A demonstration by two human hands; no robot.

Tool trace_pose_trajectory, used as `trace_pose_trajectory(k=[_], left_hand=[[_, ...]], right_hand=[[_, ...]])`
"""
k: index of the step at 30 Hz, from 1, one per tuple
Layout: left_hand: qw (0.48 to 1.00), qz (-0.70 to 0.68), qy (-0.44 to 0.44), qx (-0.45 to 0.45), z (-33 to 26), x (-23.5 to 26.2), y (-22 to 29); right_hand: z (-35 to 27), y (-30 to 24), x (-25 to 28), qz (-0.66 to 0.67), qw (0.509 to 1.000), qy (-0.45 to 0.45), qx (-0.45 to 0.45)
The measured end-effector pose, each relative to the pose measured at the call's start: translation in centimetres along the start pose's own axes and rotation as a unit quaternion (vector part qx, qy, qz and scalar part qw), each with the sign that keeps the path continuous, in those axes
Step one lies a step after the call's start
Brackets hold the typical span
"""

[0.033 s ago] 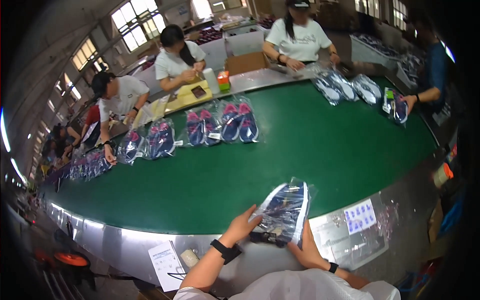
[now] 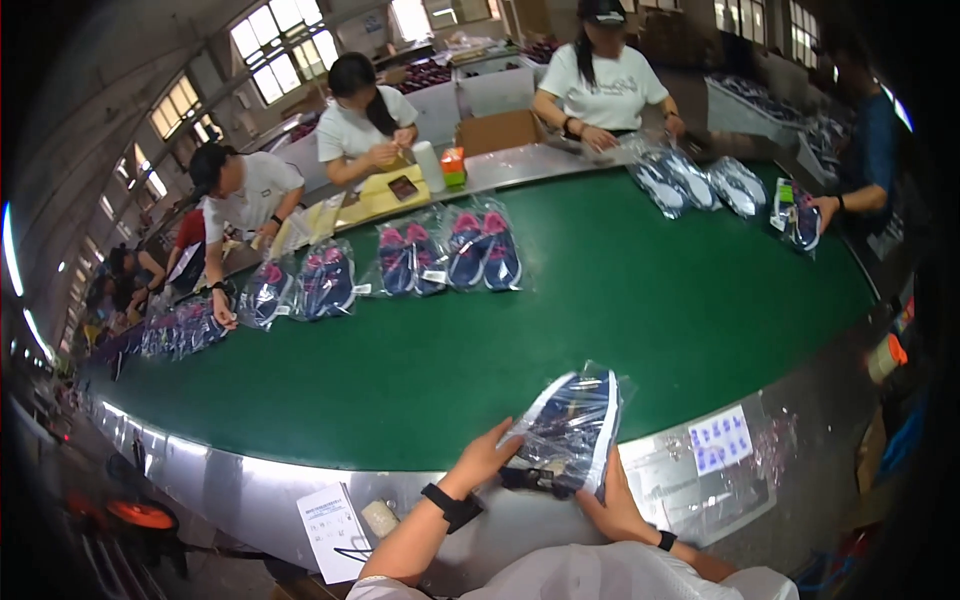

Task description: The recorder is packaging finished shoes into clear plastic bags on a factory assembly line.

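And there it was, a clear-bagged pair of navy sneakers (image 2: 568, 425) in the lower middle of the frame, just above the table's metal edge! The left hand (image 2: 487, 460) had its grip clamped on the left side of the bag; the right hand (image 2: 610, 505) had its own clamped on the lower right side, by a white sole. Why both sides? Probably because the film looked slick and loose, and pressure from two flanks kept the shoes together.

Up the green-topped table (image 2: 420, 390), left of centre, bagged navy-and-pink pairs (image 2: 484, 250) lay in a row, perhaps spaced to keep each pair distinct. Upper right, pale-soled bagged shoes (image 2: 738, 187) sat close together, and at the far right a co-worker's hand (image 2: 826, 208) touched another bagged shoe (image 2: 802, 222). Lower right, a printed sheet (image 2: 720, 440) lay flat on the metal border, likely within easy view.
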State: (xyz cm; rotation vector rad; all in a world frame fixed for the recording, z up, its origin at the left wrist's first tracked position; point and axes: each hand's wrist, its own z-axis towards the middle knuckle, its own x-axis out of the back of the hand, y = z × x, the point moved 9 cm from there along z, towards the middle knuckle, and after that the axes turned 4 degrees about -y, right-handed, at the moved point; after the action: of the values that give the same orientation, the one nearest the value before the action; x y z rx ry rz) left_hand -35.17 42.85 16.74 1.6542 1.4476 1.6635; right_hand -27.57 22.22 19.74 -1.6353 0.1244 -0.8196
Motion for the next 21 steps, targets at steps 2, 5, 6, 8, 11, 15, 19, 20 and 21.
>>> trace_pose_trajectory(k=[2, 5, 6, 8, 11, 15, 19, 20, 21], left_hand=[[0.996, -0.089, -0.008, 0.022, -0.9, -0.3, -1.0], [0.976, -0.207, -0.005, 0.067, -2.1, -0.2, 0.1], [0.959, -0.273, 0.002, 0.068, -2.2, -0.7, -0.2], [0.924, -0.373, -0.036, 0.078, -1.8, -1.4, 0.6], [0.858, -0.510, -0.063, 0.011, -1.3, 0.0, 6.1], [0.741, -0.610, -0.118, -0.254, 0.2, 2.9, 14.1], [0.736, -0.591, -0.177, -0.278, 0.3, 2.7, 17.4], [0.760, -0.566, -0.199, -0.251, 0.5, 1.8, 16.9], [0.781, -0.541, -0.218, -0.222, 0.3, 1.0, 16.3]], right_hand=[[-0.9, 0.6, -0.4, 0.006, 1.000, -0.006, 0.002], [-1.2, 0.8, -0.5, 0.055, 0.997, -0.032, -0.035], [-1.1, 0.2, -0.1, 0.071, 0.997, -0.019, -0.019], [-0.8, 1.1, 1.1, 0.198, 0.979, 0.010, -0.051], [-0.3, 1.1, 5.0, 0.417, 0.901, 0.091, -0.075], [0.9, -6.2, 13.5, 0.399, 0.872, 0.255, 0.127], [2.2, -8.5, 11.4, 0.284, 0.936, 0.152, 0.145], [2.7, -8.6, 9.7, 0.288, 0.947, 0.092, 0.113], [3.1, -8.5, 7.9, 0.291, 0.953, 0.032, 0.080]])
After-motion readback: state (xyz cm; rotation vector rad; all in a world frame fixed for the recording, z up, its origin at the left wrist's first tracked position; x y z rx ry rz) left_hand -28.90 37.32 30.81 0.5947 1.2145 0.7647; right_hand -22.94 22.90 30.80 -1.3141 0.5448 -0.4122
